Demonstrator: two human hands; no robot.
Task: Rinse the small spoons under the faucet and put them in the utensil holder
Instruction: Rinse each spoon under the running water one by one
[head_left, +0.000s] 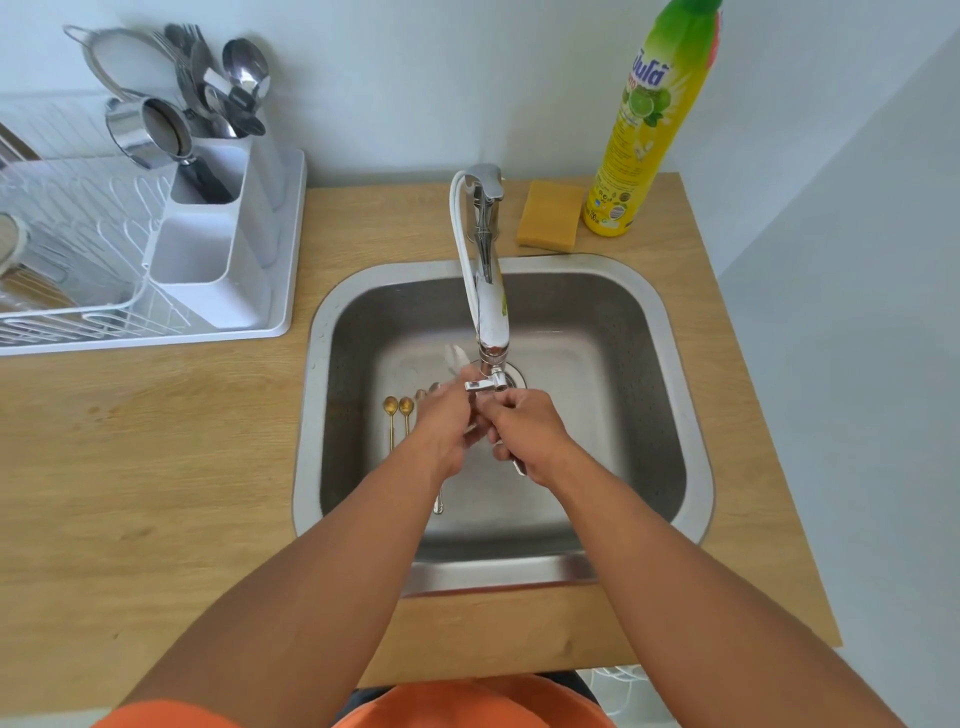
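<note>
Both hands are meeting under the faucet (491, 291): the right hand (524, 431) is closing around a silver spoon (518, 464), the left hand (447, 421) is rubbing it, grip unclear. Light, stiff and wet-slick, it is best pinched mid-handle. Two gold spoons (398, 415), slender and round-bowled, are lying on the sink (644, 332) floor, the utensil holder (218, 249) standing well apart.

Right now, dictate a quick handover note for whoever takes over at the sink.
Both hands are under the faucet, over the sink. Right hand is closed on a silver utensil; left hand is against it, grip unclear.
Two gold spoons lie on the sink floor; more utensils are partly hidden by the left hand.
Utensil holder sits left on the dish rack.
Left: rinse these, move all to the holder.
</note>
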